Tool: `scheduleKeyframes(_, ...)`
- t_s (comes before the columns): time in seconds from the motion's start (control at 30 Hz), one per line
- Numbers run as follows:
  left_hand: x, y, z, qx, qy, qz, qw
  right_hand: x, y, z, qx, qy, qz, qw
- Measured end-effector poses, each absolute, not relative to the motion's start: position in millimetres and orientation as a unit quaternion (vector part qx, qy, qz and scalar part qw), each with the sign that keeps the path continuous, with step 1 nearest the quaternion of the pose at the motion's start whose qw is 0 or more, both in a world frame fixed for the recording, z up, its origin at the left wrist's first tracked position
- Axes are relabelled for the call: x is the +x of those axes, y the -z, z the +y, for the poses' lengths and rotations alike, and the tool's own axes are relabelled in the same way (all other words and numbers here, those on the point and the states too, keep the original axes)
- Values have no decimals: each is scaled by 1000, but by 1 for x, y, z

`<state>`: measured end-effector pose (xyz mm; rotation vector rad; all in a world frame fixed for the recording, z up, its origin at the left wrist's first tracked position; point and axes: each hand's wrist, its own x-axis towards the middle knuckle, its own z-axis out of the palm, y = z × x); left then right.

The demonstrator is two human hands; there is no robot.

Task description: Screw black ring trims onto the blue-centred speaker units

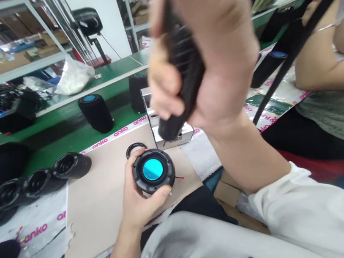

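Black-rimmed and blue in the middle, facing up: holding the speaker (154, 170) like this in the left hand (138, 195), above the cardboard (98, 195), curling fingers round its far left side and pressing the thumb along the near rim. Showing a red-tipped wire (181, 177) just right of the speaker. Closing the right hand (217, 67) round a black tool (184, 65), both blurring, and pointing its lower end down near the far right edge of the speaker, apart from it. Looking past that end onto a silvery metal box (186, 136). Seeing a black ring (128, 152) lying on the cardboard, just beyond the speaker. Having a row of hollow black shells (72, 165) lying to the left, on white wrap (39, 229) bearing pink "anko" print. Facing two dark cylinders (95, 114) (137, 93) standing on the green bench (113, 73), the nearer one blue-topped, with a white bag (73, 76) lying farther back. Sitting left of another person, seeing a bare arm (325, 56) resting by more wrap.
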<state>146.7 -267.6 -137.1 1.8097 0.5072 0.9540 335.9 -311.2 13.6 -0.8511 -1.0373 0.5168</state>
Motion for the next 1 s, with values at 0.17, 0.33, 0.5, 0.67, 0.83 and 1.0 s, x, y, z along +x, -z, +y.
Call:
scheduleKeyframes(0.17, 147, 140, -267, 725, -397, 202, 525, 367, 16, -296, -406, -147, -433, 791)
scheduleKeyframes(0.33, 146, 141, -268, 715, -409, 190, 534, 367, 52, -283, -401, -199, -426, 786)
scheduleKeyframes(0.5, 146, 143, -269, 705, -409, 196, 545, 371, 66, -293, -443, -277, -423, 740)
scheduleKeyframes(0.67, 147, 143, -269, 700, -415, 177, 553, 370, 48, -295, -400, -123, -424, 803)
scheduleKeyframes(0.83, 147, 144, -268, 698, -409, 181, 559, 361, 44, -288, -431, -136, -433, 780)
scheduleKeyframes(1.0, 146, 146, -267, 694, -410, 178, 564, 361, 58, -290, -426, -177, -437, 772)
